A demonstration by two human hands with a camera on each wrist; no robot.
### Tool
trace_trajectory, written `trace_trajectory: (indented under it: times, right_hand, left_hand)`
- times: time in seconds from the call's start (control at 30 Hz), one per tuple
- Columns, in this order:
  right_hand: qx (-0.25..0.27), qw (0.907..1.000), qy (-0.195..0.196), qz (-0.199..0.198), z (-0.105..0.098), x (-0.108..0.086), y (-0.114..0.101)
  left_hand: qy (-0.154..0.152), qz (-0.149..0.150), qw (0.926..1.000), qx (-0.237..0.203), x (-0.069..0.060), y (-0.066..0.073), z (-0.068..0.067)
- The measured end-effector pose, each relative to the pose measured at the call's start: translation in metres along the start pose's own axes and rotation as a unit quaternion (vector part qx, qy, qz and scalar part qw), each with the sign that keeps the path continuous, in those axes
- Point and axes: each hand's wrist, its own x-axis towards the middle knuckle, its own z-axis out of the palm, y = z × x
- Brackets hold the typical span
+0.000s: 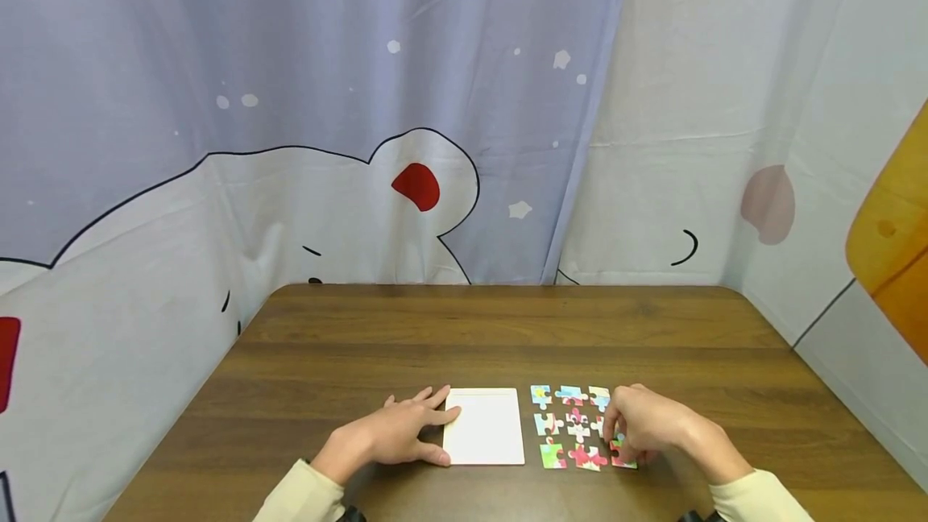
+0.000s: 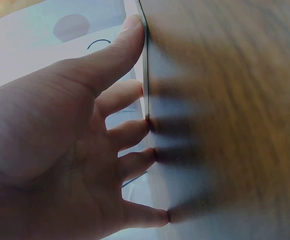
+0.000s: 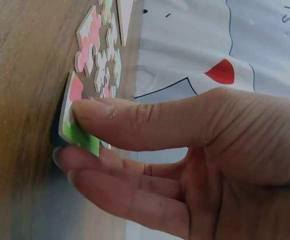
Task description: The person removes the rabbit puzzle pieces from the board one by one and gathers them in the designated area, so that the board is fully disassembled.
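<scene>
My left hand (image 1: 395,432) rests on the table at the left side of a square white board (image 1: 484,429), its spread fingers and thumb touching that edge. The left wrist view shows the board's thin side (image 2: 145,65) against thumb and fingertips. To the right lie several jigsaw pieces (image 1: 577,421) in loose rows, spaced apart. With thumb and fingers my right hand (image 1: 648,425) pinches the near right corner piece, a green and pink puzzle piece (image 3: 80,131). One edge of it looks slightly raised, with shadow underneath. The hand partly hides the pieces in the right column.
A brown wooden table (image 1: 449,337) extends beneath everything. Behind it and along both sides hangs a printed curtain (image 1: 326,208) reaching the table's edges.
</scene>
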Motion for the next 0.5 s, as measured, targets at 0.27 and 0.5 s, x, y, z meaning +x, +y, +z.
trace_trajectory:
  times: [0.27,0.5]
  right_hand:
    - [-0.03,0.9994,0.016,0.0,0.0028,0.0013,-0.0023]
    - [-0.087,0.9951,0.039,0.026,0.0042,0.0017,-0.008]
  left_hand:
    - [0.002,0.002,1.0,0.001,0.0,-0.0008,0.0001]
    - [0.001,0.001,1.0,0.002,0.0001,-0.0009,0.0003]
